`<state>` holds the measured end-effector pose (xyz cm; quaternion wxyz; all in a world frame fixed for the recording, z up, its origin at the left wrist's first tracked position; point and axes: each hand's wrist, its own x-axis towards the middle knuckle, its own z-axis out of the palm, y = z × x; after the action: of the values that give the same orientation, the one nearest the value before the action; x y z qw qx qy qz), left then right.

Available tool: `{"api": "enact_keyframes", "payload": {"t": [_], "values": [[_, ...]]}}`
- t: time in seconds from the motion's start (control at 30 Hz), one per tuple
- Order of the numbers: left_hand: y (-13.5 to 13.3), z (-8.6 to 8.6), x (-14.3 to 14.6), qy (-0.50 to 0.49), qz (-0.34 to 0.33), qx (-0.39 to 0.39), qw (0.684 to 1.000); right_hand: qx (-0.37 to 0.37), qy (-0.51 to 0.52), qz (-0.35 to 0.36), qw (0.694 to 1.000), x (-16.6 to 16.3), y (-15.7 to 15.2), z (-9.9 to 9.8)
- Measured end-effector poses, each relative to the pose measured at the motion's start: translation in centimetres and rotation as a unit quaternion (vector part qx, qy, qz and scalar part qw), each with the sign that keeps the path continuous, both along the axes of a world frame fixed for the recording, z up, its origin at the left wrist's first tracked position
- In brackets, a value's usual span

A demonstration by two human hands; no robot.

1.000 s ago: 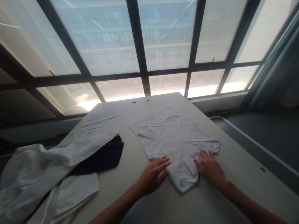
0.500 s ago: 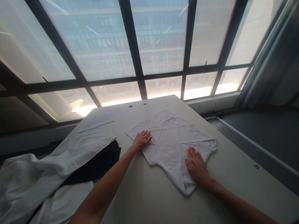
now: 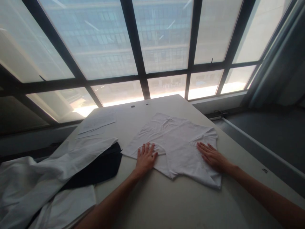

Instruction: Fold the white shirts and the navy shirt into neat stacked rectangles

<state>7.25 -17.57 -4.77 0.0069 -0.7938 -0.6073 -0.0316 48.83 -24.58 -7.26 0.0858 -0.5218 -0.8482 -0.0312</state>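
Observation:
A white T-shirt point(image 3: 177, 140), partly folded and lightly creased, lies on the white table point(image 3: 152, 203). My left hand point(image 3: 146, 158) rests flat on its near left part, fingers spread. On the right part of the shirt my right hand point(image 3: 213, 156) is pressed flat, its fingers stretched toward the left. Neither hand grips the cloth. Left of my left forearm lie a white cloth point(image 3: 59, 168) and a dark navy cloth point(image 3: 97, 167), the white one partly over the navy one.
Sheets of white paper point(image 3: 97, 122) lie at the table's far left. Another folded white cloth point(image 3: 69, 203) is at the near left. Large windows point(image 3: 164, 38) stand behind the table, with a grey curtain point(image 3: 274, 57) at the right.
The T-shirt has turned on the table, its near point swinging to the right. My right hand has moved right, and my left hand has come slightly nearer to me.

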Motion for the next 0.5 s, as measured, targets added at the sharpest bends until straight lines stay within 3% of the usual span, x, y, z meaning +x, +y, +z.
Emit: {"api": "enact_keyframes", "payload": {"t": [0.13, 0.3, 0.4, 0.5], "values": [[-3.9, -0.2, 0.6, -0.006, -0.019, -0.032, 0.999, -0.018, -0.010, 0.027, 0.999, 3.9, 1.2, 0.1], [-7.4, -1.2, 0.7, -0.040, -0.072, -0.035, 0.996, -0.014, -0.020, 0.005, 1.000, 6.5, 1.6, 0.3], [-7.2, -1.6, -0.2, -0.056, -0.092, -0.012, 0.994, 0.011, -0.001, -0.015, 1.000, 5.8, 1.0, 1.2], [-5.1, -1.1, -2.4, -0.059, -0.098, 0.010, 0.993, 0.036, 0.034, -0.042, 0.998, 3.3, -0.5, 2.2]]}}
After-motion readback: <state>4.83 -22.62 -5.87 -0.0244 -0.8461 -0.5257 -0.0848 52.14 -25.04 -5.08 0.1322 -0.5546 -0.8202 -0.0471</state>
